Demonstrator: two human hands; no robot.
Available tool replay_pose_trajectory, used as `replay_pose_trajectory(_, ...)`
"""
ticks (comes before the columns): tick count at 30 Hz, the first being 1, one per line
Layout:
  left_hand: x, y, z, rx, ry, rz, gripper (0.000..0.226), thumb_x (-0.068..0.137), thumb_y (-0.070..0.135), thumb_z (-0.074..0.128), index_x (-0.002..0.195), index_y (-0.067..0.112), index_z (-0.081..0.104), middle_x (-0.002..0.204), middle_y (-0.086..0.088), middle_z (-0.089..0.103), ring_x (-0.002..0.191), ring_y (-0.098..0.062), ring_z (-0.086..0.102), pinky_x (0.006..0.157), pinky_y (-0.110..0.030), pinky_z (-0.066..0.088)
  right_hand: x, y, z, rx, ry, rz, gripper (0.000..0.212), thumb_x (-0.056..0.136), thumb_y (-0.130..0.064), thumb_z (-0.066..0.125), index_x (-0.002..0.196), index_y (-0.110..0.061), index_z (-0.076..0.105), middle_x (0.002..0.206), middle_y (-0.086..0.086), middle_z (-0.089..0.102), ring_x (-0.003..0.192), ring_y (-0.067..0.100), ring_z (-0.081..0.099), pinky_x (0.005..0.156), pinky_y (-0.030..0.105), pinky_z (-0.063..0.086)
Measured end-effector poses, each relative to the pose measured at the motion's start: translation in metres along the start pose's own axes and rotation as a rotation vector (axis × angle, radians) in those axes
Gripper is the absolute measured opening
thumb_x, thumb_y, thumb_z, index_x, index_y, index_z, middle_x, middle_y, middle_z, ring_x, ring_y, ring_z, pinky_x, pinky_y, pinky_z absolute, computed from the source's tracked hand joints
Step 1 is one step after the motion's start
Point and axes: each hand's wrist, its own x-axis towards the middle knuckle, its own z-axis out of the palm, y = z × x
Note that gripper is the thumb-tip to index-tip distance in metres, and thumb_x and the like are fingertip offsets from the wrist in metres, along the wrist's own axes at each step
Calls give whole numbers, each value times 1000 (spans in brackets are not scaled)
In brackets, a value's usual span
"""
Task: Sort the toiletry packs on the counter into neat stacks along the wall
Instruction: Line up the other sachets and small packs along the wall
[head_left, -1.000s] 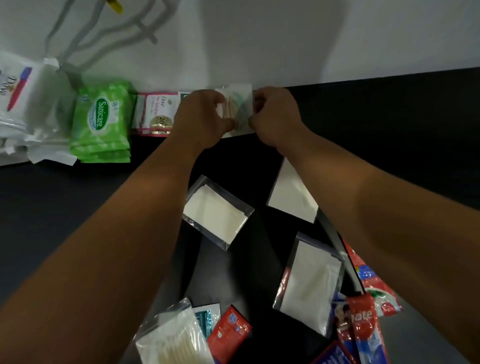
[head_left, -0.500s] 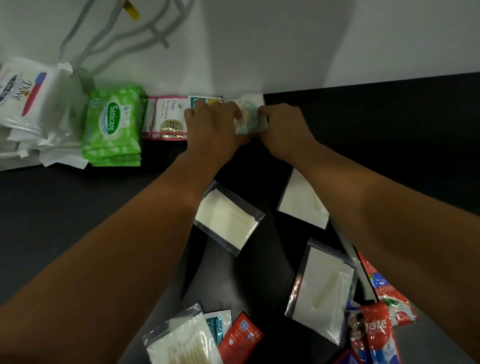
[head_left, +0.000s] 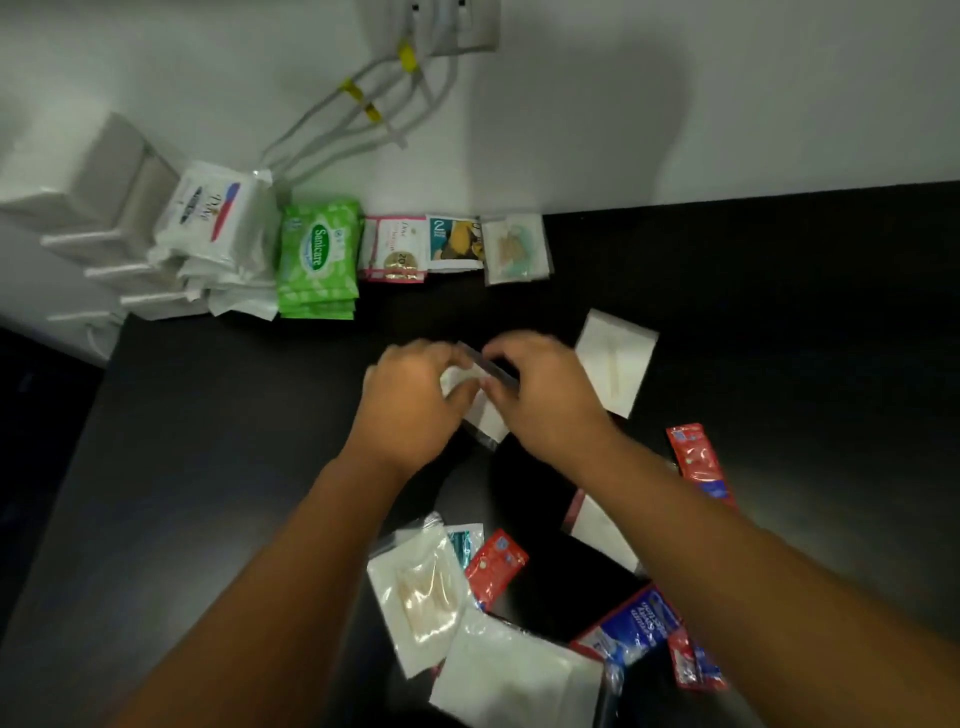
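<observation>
— Have the left hand (head_left: 410, 400) and right hand (head_left: 545, 402) come back from the wall (head_left: 675, 104)?
— Yes, to the middle of the counter (head_left: 208, 441). Both curl their fingers round one clear-edged white pack (head_left: 488, 422), well apart from the stacks (head_left: 317, 260).

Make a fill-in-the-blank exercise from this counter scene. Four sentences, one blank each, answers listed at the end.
1. The left hand and the right hand grip the same clear pack, whose filling is ____.
2. The Sanicare stack is ____ in colour.
3. Just left of it in the picture, the stack of white packs bears the brand name ____.
4. The cables carry ____ tags.

Missing words: white; green; Dove; yellow.
</observation>
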Motion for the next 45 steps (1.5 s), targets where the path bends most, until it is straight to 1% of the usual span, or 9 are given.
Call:
replay_pose_trajectory(8,-111,-28,1,32,-257,-76,41,81,35,76,119,26,65,114,7,62,102,-13,55,90,-33,50,-87,-41,44,-212,-417,25,24,92,-25,62,116,-21,65,115,2,60,108,19,54,94,35,49)
replay_pose_trajectory(13,-137,-44,1,39,-363,-119,74,71,46,82,136,27,53,125,6,49,112,-16,49,95,-32,46,-97,-47,58,-412,-441,72,44,87,-16,67,130,-16,55,129,7,50,119,25,46,99,37,47)
replay_pose_trajectory(22,-142,-62,-25,-167,-375,-229,75,71,20,88,137,23,52,110,8,52,98,-8,57,87,-22,49,-89,-53,52,-385,-505,245,24,86,-19,67,110,-17,65,110,6,62,106,24,55,90,40,52)
replay_pose_trajectory(27,-133,-82,-44,-259,-358,-291,63,75,14,84,131,23,56,93,14,61,83,2,60,65,-7,45,-79,-51,32,-54,-296,460,2,94,-20,64,95,-19,63,99,1,65,87,11,61,66,21,52)
replay_pose_trajectory(30,-123,-93,-50,-227,-333,-309,63,74,17,85,131,21,58,100,10,61,88,-3,61,72,-10,47,-71,-52,18,116,-179,503,4,95,-19,63,93,-18,60,92,-2,60,73,2,53,50,8,36)
replay_pose_trajectory(34,-108,-92,-51,-123,-220,-238,60,77,41,81,129,23,59,114,6,59,107,-13,58,92,-33,52,-63,-59,15,423,-62,576,6,94,-19,65,90,-16,62,93,3,71,71,8,61,55,18,43)
replay_pose_trajectory(37,-93,-69,-56,-372,-154,-241,40,82,44,76,116,24,67,106,11,67,94,-5,64,81,-22,53,-59,-68,20,699,-49,620,7,94,-18,66,95,-12,64,93,4,76,77,12,66,62,25,51)
replay_pose_trajectory(42,-71,-36,-54,-851,-183,-408,9,88,30,74,92,22,76,78,8,74,76,-7,69,82,-35,60,-48,-82,31,1095,32,655,13,94,-12,64,103,-3,65,97,12,76,78,16,67,69,28,53)
replay_pose_trajectory(45,-55,-31,-50,-907,-127,-462,7,91,26,71,88,21,76,68,6,69,64,-7,58,64,-25,52,-36,-85,34,1151,113,657,10,95,-11,62,102,-5,66,97,13,76,79,17,68,69,27,54)
